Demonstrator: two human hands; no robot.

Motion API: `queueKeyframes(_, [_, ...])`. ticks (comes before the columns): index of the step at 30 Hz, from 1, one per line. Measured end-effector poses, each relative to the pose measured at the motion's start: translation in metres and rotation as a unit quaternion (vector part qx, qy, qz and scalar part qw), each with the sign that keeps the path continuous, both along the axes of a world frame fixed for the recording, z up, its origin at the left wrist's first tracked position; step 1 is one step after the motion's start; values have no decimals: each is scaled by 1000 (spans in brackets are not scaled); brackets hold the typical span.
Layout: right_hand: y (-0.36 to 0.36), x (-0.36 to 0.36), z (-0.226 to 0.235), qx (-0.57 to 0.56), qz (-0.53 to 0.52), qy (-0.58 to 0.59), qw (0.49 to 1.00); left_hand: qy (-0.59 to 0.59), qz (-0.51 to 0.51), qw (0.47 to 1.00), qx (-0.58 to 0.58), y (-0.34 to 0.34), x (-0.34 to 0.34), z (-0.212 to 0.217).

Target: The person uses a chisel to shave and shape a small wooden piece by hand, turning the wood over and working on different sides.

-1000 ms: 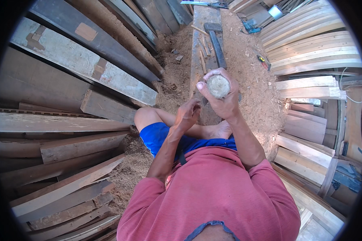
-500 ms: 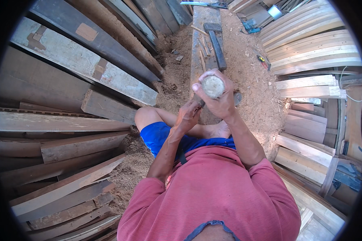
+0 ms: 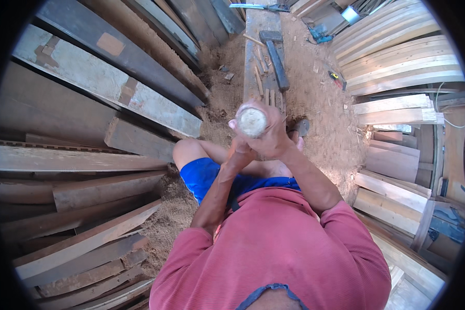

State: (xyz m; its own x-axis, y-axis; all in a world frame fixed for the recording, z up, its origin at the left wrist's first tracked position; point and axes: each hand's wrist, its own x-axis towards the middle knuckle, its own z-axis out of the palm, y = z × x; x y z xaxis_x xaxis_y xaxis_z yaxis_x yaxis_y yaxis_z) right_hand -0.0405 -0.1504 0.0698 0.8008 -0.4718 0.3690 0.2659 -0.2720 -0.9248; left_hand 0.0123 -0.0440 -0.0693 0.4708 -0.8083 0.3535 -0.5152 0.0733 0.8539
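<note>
Wooden round stock (image 3: 252, 122), pale end grain facing up, is gripped tight in the right hand (image 3: 272, 140) with the left hand (image 3: 238, 153) closed on it just below, over the blue shorts (image 3: 206, 175). It's been lifted higher and nearer the camera than a second ago (so a downward drive looks likely). Farther off, a mallet (image 3: 275, 54) is left lying on the long plank (image 3: 259, 57).
</note>
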Motion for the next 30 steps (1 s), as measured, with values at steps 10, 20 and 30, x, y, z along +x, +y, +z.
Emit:
queueKeyframes(10, [-8, 4, -5, -2, -12, -3, 1000, -13, 42, 999, 19, -4, 2, -11])
queueKeyframes(20, [-5, 7, -9, -13, 55, 21, 998, 20, 28, 997, -64, -20, 16, 19])
queueKeyframes(30, [-28, -17, -19, -39, -83, -2, 996, 95, 89, 982, 137, 12, 31, -37])
